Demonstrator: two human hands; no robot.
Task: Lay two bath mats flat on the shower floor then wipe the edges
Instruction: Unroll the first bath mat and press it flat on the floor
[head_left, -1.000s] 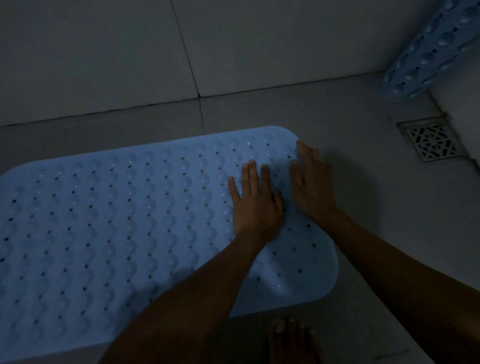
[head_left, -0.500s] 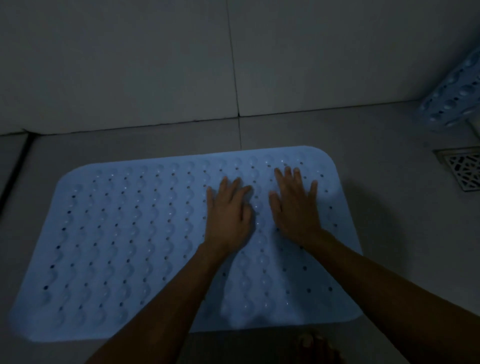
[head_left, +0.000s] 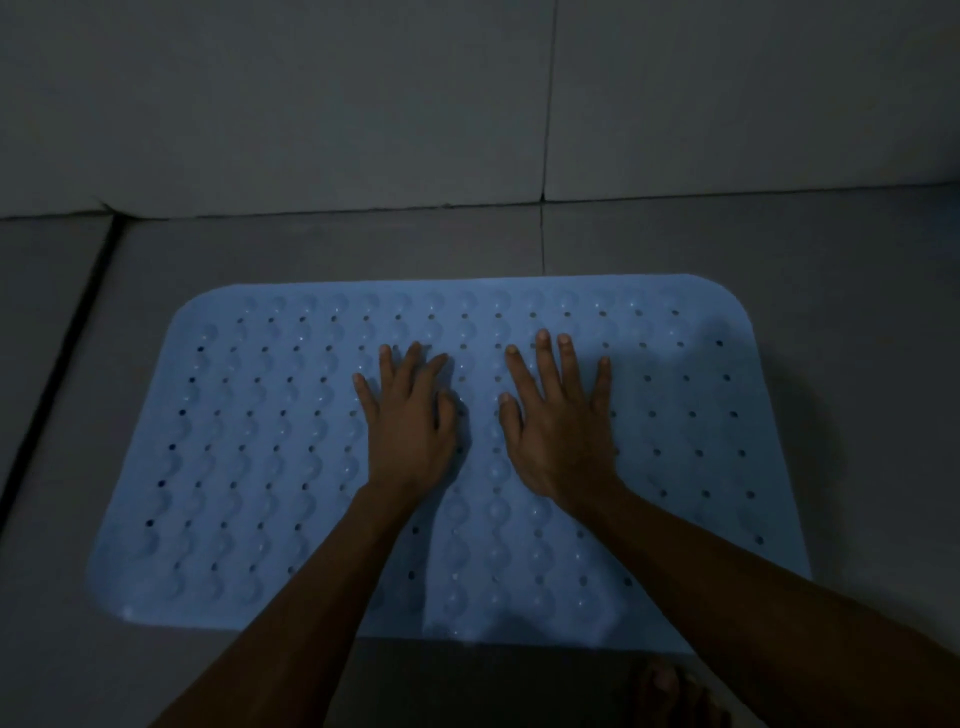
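A light blue bath mat with rows of bumps and small holes lies flat on the grey tiled shower floor. My left hand rests palm down on the mat's middle, fingers spread. My right hand lies palm down just to its right, fingers apart too. Neither hand holds anything. The second mat is out of view.
The tiled wall rises just behind the mat. A dark groove runs along the floor at the left. Toes of a bare foot show at the bottom edge, near the mat's front.
Both hands slid from the mat's right end toward its middle. The view swung left, so the second blue mat and the floor drain at the right left the frame.
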